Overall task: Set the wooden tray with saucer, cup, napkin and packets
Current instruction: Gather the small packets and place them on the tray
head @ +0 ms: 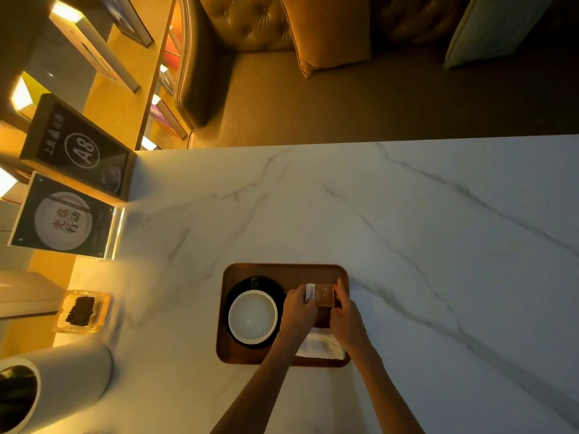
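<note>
- Both hands pinch the packets point(321, 295) – left hand point(299, 308) on the white end, right hand point(346, 314) on the brown side – over the wooden tray's point(282, 269) right half, above the napkin point(319, 346).
- Cup point(253, 316) sits on the saucer point(247, 281), just beside the left knuckles – a nudge could prob. shift it.
- Uneven release w/ two hands may fan the packets or leave them crooked.

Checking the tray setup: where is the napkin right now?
In the head view, the white napkin lies in the wooden tray's near right corner, beside the saucer, partly under the right hand.
</note>
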The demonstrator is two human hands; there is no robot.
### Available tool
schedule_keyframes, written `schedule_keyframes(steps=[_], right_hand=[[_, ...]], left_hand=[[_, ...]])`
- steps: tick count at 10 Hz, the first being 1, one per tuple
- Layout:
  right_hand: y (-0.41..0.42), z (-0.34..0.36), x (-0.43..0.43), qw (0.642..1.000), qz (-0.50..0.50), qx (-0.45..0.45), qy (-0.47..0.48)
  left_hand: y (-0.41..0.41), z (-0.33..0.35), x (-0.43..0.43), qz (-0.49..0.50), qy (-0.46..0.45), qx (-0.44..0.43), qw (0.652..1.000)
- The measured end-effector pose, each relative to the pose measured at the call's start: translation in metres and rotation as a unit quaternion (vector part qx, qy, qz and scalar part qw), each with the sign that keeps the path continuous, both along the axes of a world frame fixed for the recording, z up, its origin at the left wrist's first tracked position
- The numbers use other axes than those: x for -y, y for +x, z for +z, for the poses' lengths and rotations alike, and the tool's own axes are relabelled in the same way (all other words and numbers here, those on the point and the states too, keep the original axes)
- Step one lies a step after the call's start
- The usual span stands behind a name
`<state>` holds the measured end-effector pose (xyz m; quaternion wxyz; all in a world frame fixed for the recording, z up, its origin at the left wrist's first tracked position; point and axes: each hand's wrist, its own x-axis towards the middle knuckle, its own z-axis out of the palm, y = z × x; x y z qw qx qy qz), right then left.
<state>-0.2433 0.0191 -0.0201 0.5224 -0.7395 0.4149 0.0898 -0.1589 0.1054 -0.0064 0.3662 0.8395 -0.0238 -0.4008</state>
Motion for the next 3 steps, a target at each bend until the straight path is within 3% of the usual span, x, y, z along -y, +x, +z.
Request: schedule_keyframes(steps=[3], right_hand=[[-0.001,0.026,0.008,0.999,0.046,-0.013,-0.014]], left_hand=[[0.002,0.024,-0.006,-0.049,-0.038,0.018,0.998]])
